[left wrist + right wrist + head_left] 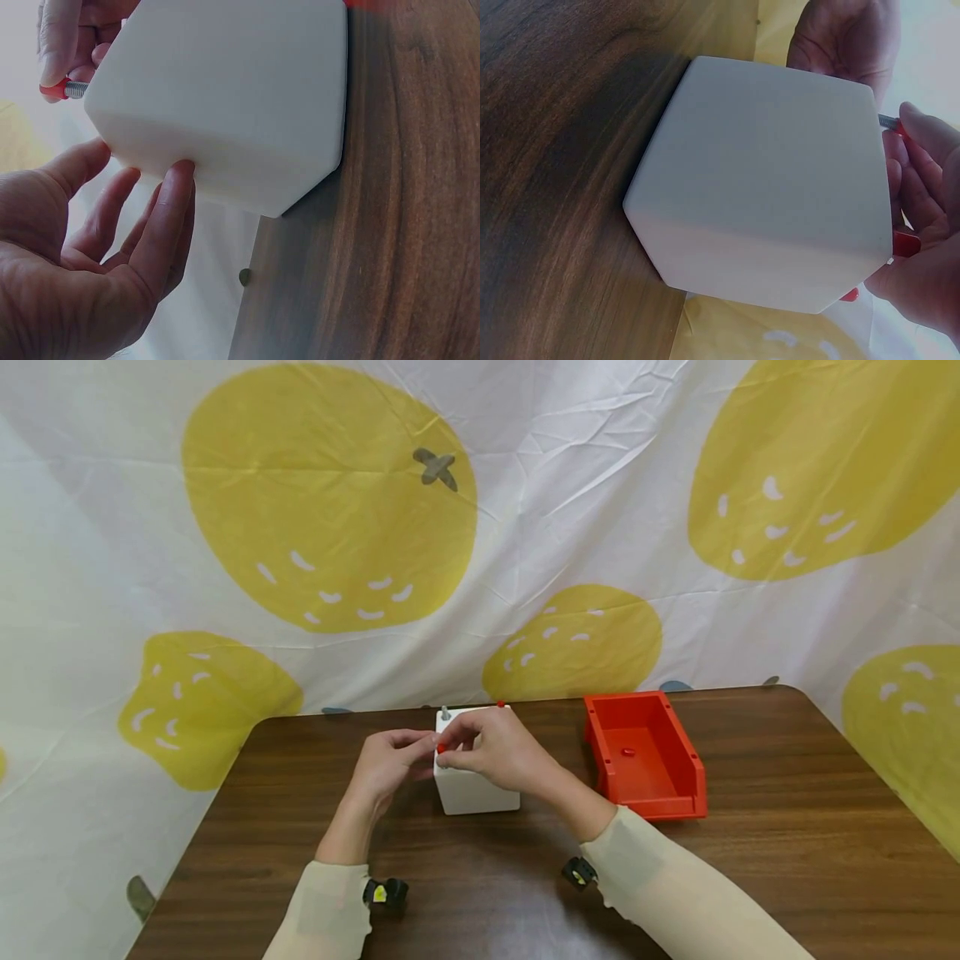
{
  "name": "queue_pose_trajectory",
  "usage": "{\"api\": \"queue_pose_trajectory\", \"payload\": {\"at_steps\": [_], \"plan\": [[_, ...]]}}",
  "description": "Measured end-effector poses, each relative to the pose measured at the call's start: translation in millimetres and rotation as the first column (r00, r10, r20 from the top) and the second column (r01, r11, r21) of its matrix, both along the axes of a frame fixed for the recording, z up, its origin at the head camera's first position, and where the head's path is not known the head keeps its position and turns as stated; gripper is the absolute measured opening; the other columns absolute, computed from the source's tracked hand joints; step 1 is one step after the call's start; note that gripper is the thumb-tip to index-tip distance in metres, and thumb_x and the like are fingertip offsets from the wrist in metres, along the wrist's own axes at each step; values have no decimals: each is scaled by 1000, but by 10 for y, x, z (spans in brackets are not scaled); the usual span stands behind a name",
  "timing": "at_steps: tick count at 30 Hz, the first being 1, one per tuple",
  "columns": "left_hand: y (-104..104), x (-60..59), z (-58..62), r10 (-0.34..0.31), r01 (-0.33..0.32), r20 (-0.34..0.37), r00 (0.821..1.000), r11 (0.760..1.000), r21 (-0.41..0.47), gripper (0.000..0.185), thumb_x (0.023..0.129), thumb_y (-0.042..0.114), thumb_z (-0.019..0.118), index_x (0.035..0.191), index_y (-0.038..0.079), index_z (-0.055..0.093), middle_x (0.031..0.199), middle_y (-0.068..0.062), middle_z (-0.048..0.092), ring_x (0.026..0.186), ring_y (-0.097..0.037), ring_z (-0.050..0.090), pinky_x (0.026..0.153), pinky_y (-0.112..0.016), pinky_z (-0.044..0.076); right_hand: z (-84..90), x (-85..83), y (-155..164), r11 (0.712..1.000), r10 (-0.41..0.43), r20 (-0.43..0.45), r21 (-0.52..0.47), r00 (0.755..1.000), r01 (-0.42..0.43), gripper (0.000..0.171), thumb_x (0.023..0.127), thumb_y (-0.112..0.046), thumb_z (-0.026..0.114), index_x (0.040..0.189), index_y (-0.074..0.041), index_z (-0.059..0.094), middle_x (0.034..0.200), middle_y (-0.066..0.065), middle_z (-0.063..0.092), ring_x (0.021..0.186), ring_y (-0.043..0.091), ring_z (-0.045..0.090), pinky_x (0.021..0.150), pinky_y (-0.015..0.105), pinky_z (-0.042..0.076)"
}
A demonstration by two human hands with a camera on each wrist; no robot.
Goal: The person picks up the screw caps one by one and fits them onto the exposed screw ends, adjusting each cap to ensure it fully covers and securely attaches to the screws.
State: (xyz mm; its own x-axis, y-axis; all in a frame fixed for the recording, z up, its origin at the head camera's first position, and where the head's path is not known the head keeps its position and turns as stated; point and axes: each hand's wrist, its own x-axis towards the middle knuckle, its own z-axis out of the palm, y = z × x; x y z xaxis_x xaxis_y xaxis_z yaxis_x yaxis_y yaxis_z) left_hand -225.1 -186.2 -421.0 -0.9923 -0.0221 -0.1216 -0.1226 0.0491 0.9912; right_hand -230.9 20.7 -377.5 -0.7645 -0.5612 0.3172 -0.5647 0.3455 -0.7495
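A white block [480, 793] stands on the table, with metal studs along its top. My right hand [498, 747] pinches a small red cap [52, 91] between thumb and finger. That cap sits on a threaded stud [76, 90] at the block's near left corner. Against the block's left side rest the fingertips of my left hand [386, 768], its fingers loosely extended and the thumb at the top edge. A bare stud [445, 713] rises at the far left corner. Other red caps show on the block's right side, one under my right hand [906, 244] and another [849, 295] farther back.
To the right of the block is a red open-front bin [697, 793] with one small red piece [627, 752] inside. The brown wooden table [780, 860] ends at a white curtain [525, 527] with yellow fruit prints.
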Motion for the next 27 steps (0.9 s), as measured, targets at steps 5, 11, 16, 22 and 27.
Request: {"api": "queue_pose_trajectory", "payload": {"at_steps": [5,11,16,22,27], "plan": [[1,-1,-8,0,0,0,1000,1000,-4,31,99,17,80,118,-7,76,114,-18,75,93,-22,75,81,-40,67,-29,-6,-3,1000,6,18,5,1000,-6,12,89,-13,89,97,-14,80,82,-10,71,74,10,64,63,25,55],[-1,-2,-1,3,-3,3,1000,1000,-5,31,98,17,80,118,-7,76,115,-18,75,94,-24,75,80,-38,67,-32,2,1,1000,0,13,25,1000,-1,12,88,-13,89,97,-13,80,81,-10,71,72,8,64,62,24,55],[0,4,8,2,-2,5,1000,1000,1,30,98,15,80,118,-7,76,116,-18,74,95,-25,74,80,-38,67,-35,5,-8,999,2,-7,37,1000,-2,12,87,-12,89,96,-12,80,79,-10,70,70,6,62,61,23,53],[0,6,9,1,-1,-1,1000,1000,7,29,99,13,79,119,-8,76,115,-18,75,96,-24,74,80,-38,67,-50,-2,-21,998,0,-66,69,998,5,11,86,-11,88,93,-12,80,78,-10,69,68,4,60,61,22,53],[0,10,12,-2,2,-1,1000,1000,9,29,99,13,78,119,-8,75,113,-18,75,95,-24,75,80,-38,67,-53,-5,-27,993,-19,-84,112,996,28,11,87,-13,88,93,-13,80,78,-12,69,70,5,60,63,23,53]]}}
